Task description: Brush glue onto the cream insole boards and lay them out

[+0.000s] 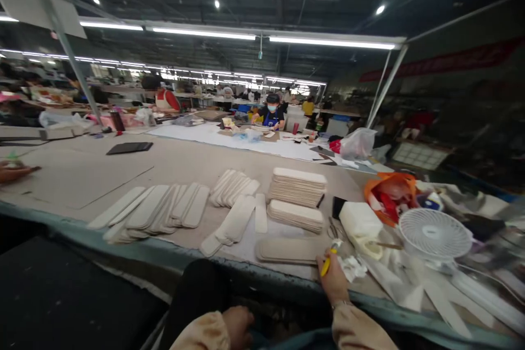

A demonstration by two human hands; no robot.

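My right hand (334, 279) is closed round a yellow-handled brush (327, 265) with a whitish head. It rests at the right end of a low stack of long, round-ended beige pieces (289, 250) near the table's front edge. Crumpled white tissue (353, 268) lies just right of that hand. My left hand (238, 324) is low over my lap, below the table edge, apart from the pieces. Its fingers look blurred and partly hidden. Two taller stacks of pale pieces (297, 186) stand behind the low one. Fanned-out pieces (159, 208) spread to the left.
On the right are a white container (361, 221), scissors (334, 228), a white fan (435, 232) and an orange bag (391, 194). Dark sheets (129, 147) lie at the back left. Another person's hand (16, 170) is at the far left; a masked co-worker (270, 115) works opposite.
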